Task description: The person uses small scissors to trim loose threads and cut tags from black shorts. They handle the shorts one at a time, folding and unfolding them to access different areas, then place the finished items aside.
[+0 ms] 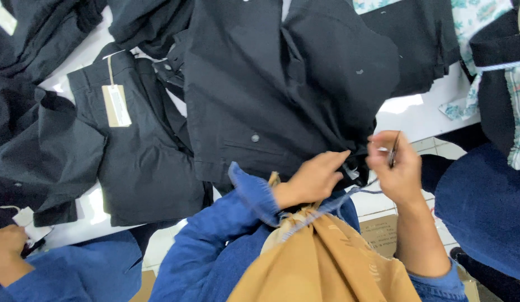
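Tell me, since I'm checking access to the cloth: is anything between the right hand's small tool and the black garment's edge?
Nothing visible. The right hand holds a small metal tool just right of the black garment, whose bunched edge the left hand grips. Only a short open gap separates them.

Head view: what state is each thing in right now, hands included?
Left hand: pinching the edge of the black garment.
Right hand: closed on a small metal tool, kind unclear.
Black garment: unfolded, hanging over the table edge.
Black trousers: flat on the white table, paper tag attached.
Co-worker's hand: gripping a tag, lower left.
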